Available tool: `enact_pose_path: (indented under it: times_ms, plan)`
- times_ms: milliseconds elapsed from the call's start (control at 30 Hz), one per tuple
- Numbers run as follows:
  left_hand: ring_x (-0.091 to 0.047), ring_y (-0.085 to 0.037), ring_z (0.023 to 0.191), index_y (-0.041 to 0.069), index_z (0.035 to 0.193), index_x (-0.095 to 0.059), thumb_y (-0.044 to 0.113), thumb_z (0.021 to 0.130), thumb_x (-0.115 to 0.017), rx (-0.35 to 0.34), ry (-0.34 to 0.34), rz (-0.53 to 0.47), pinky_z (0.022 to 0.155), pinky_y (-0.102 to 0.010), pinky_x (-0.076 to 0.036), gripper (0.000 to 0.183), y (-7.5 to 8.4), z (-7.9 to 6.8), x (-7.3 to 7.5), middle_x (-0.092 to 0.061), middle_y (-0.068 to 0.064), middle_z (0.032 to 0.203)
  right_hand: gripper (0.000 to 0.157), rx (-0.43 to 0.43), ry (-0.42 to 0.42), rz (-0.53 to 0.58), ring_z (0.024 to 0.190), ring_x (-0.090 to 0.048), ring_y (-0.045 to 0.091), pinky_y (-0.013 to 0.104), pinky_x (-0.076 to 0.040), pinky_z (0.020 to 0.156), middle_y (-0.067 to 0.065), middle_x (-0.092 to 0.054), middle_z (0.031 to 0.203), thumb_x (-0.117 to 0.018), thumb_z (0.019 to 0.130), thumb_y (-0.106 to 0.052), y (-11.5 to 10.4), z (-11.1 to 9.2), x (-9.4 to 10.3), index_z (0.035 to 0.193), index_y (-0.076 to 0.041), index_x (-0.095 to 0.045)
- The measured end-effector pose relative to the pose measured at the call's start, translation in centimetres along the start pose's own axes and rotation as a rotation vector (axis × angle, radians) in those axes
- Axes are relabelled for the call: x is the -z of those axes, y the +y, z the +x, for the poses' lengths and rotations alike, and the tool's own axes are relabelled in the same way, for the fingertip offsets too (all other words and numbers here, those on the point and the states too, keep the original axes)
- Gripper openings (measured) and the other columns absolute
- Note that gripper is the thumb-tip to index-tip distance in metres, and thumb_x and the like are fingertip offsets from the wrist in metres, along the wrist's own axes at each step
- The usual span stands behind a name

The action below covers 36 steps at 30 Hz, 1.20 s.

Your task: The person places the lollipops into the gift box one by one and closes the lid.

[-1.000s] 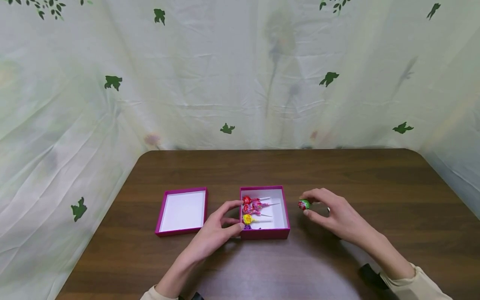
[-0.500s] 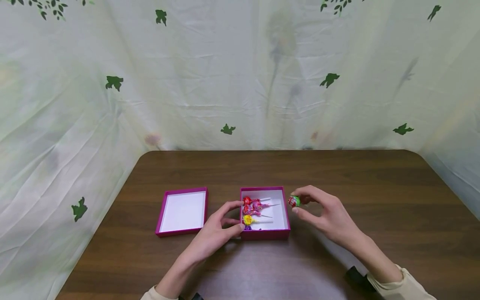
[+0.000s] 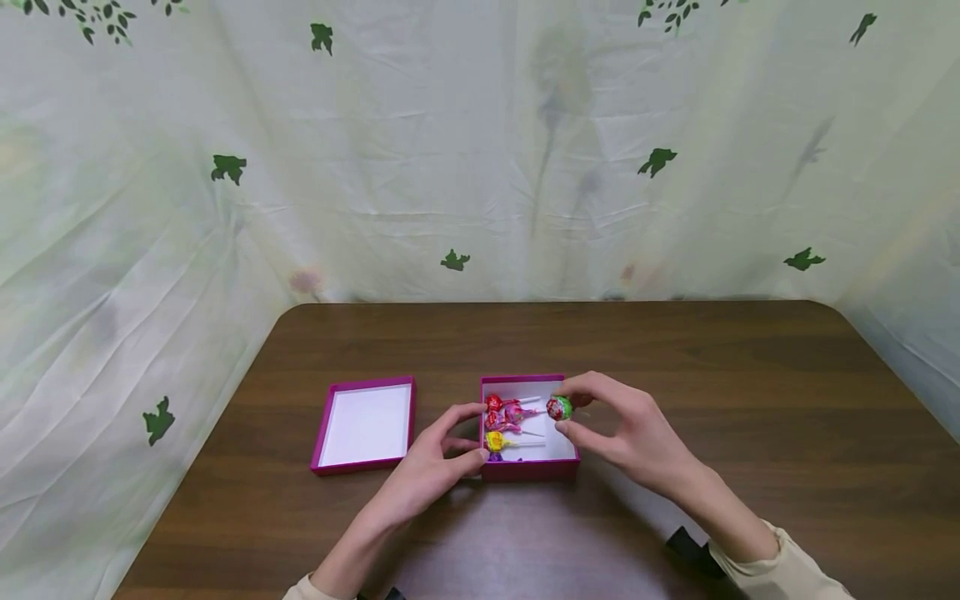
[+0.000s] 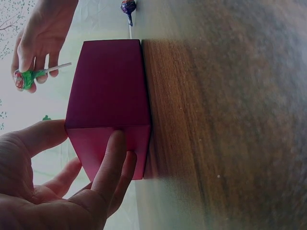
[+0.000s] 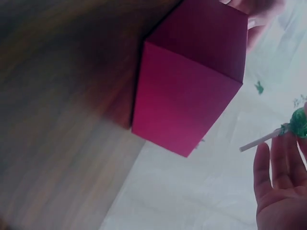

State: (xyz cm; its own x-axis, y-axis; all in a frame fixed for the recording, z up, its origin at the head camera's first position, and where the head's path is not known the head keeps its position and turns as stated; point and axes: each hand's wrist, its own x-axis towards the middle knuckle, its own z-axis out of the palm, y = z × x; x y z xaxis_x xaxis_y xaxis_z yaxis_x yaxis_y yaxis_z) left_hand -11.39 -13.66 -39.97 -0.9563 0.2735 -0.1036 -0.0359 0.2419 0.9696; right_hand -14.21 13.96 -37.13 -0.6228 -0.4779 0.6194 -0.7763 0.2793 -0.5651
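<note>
My right hand (image 3: 630,425) pinches a lollipop (image 3: 558,407) in a red and green wrapper, over the right side of the open magenta box (image 3: 529,471). Its white stick juts out below the fingers in both wrist views. My left hand (image 3: 435,458) rests against the box's left wall, thumb near the front corner and index finger at the rim. Inside the box lie a red lollipop (image 3: 493,402), pink lollipops (image 3: 513,414), a yellow lollipop (image 3: 497,441) and a purple one (image 3: 495,456), mostly hidden by the front wall.
The box's lid (image 3: 363,468), white inside, lies upturned on the brown wooden table (image 3: 420,342) to the left. Another dark-wrapped lollipop (image 4: 128,6) lies beyond the box in the left wrist view. A pale leaf-printed curtain (image 3: 390,167) hangs behind the table.
My right hand has moved left with the red and green lollipop, from beside the box to above its right side. My left hand and the box have stayed in place.
</note>
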Motion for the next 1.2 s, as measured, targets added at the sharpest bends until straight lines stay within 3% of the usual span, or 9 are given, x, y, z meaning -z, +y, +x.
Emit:
enact_pose_path:
  times_ms: [167,467,733,967,1200]
  plan:
    - [-0.061,-0.026,0.109,0.017,0.139,-0.052,0.014,0.09,-0.071,-0.006,-0.004,-0.005,0.078,-0.034,-0.053,0.053,-0.1,0.0,0.0,-0.045,-0.011,0.145,0.036,0.025,-0.041,0.023,0.095,-0.06,0.011,0.028,-0.05,0.084,-0.008,-0.064,0.108,-0.079,0.083,-0.011,-0.2,0.8,-0.5,0.116,-0.016,-0.064]
    - [-0.061,-0.027,0.111,0.017,0.14,-0.051,0.014,0.09,-0.071,-0.011,-0.021,-0.01,0.079,-0.035,-0.053,0.053,-0.1,0.1,0.0,-0.044,-0.012,0.146,0.031,-0.096,-0.115,-0.011,0.095,-0.059,0.007,0.031,-0.05,0.082,-0.011,-0.065,0.106,-0.078,0.087,-0.023,0.1,1.7,-1.7,0.115,-0.02,-0.065]
    - [-0.061,-0.028,0.111,0.017,0.139,-0.052,0.013,0.09,-0.07,-0.013,-0.017,-0.012,0.079,-0.035,-0.053,0.053,-0.1,0.1,0.0,-0.044,-0.011,0.146,0.033,-0.199,-0.17,-0.013,0.088,-0.061,0.011,0.038,-0.053,0.076,-0.016,-0.063,0.097,-0.083,0.079,-0.017,1.9,1.8,-3.0,0.108,-0.02,-0.067]
    - [-0.061,-0.028,0.111,0.017,0.14,-0.052,0.014,0.09,-0.071,-0.005,-0.012,-0.006,0.079,-0.035,-0.053,0.053,-0.1,0.1,0.0,-0.044,-0.011,0.147,0.032,-0.214,-0.283,-0.097,0.087,-0.06,0.01,0.039,-0.05,0.078,-0.015,-0.063,0.096,-0.083,0.08,-0.019,2.9,2.0,-3.3,0.107,-0.021,-0.068]
    - [-0.061,-0.029,0.111,0.016,0.139,-0.051,0.01,0.09,-0.07,-0.017,-0.019,-0.019,0.079,-0.035,-0.053,0.053,0.0,0.1,0.0,-0.044,-0.012,0.146,0.028,-0.179,-0.39,-0.164,0.086,-0.059,0.008,0.04,-0.043,0.09,-0.017,-0.064,0.096,-0.082,0.08,-0.021,3.4,2.8,-3.8,0.104,-0.02,-0.069]
